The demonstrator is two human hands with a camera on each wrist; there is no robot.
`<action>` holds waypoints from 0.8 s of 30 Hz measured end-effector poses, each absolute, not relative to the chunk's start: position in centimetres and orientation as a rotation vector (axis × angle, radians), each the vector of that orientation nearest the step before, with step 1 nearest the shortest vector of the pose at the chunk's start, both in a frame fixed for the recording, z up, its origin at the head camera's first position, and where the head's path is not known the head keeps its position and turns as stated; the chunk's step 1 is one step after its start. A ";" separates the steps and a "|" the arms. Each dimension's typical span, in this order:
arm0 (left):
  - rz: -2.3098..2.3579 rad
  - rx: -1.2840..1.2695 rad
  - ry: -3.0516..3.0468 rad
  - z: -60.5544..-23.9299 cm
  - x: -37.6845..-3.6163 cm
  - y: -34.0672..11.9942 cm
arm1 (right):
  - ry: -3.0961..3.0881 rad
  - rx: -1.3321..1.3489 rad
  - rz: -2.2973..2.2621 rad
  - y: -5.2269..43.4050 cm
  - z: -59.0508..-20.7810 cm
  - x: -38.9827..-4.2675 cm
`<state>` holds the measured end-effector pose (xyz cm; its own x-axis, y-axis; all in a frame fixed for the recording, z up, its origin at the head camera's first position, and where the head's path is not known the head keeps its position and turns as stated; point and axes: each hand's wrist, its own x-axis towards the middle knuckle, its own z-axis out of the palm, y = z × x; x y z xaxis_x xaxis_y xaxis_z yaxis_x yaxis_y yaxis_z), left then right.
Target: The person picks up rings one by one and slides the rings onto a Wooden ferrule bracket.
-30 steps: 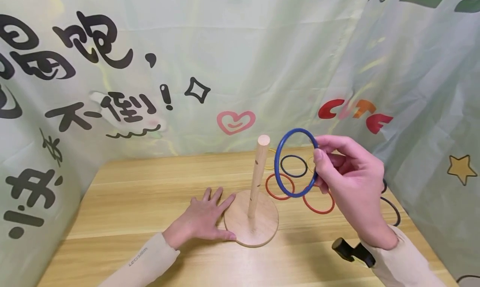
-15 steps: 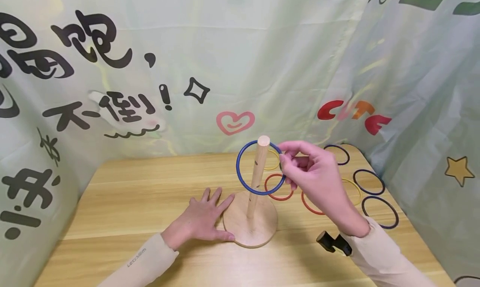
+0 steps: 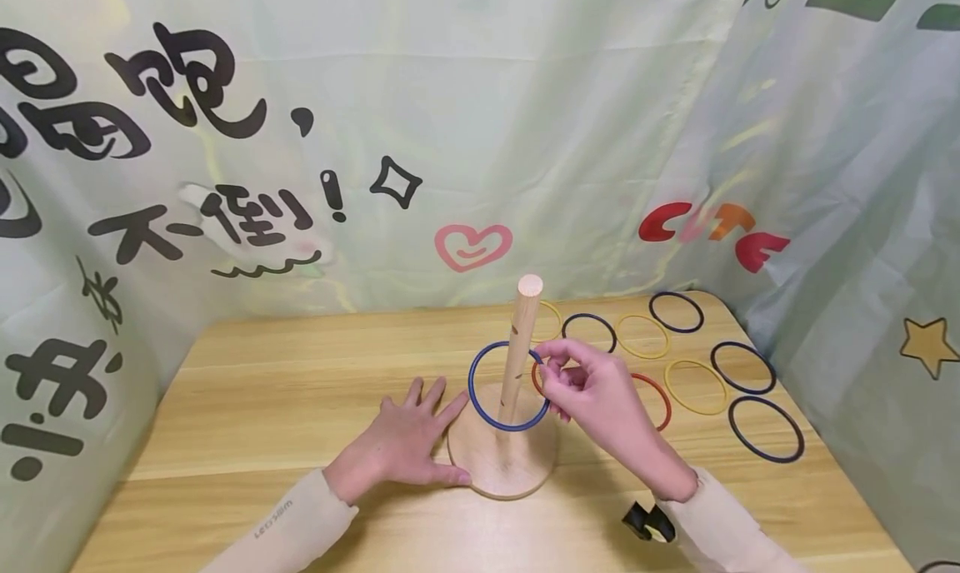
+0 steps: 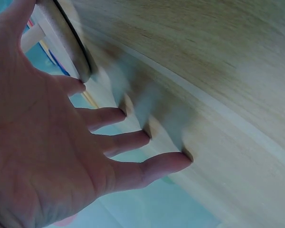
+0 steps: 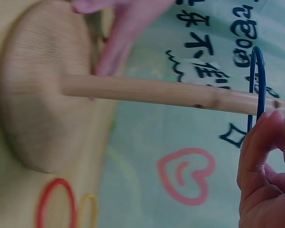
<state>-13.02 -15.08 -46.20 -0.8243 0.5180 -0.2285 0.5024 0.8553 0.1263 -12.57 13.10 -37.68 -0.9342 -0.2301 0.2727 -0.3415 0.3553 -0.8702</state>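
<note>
bench (image 3: 300,373): pale wood, carries everything, printed cloth backdrop behind.
peg stand (image 3: 501,465): round wooden base, upright peg (image 3: 521,340) in middle; landmark for all below.
left hand (image 3: 405,440): flat on bench, fingers spread, touching left edge of base.
right hand (image 3: 592,398): just right of peg, thumb and fingers pinching blue ring.
blue ring (image 3: 487,406): around peg, about halfway down, tilted, above base.
loose rings (image 3: 693,386): flat on bench, right of and behind stand.
handling: likely light, thin, stiff, smooth hoop; pinch rim at one edge, far from peg.
</note>
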 end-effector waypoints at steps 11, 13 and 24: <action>0.096 0.792 2.789 -45.9 -13.0 -15.1 | -2.706 0.545 1.613 13.4 -42.9 -12.7; 0.096 0.792 2.787 -45.9 -13.0 -15.2 | -2.744 0.528 1.643 13.3 -43.7 -12.7; 0.106 0.802 2.790 -46.0 -12.9 -15.1 | -2.878 0.489 1.555 12.8 -46.9 -13.9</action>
<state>-12.93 -15.15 -45.98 -0.8216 0.5317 -0.2054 0.5145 0.8469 0.1342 -13.94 12.78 -46.92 -0.9429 -0.3329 -0.0055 -0.1779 0.5176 -0.8369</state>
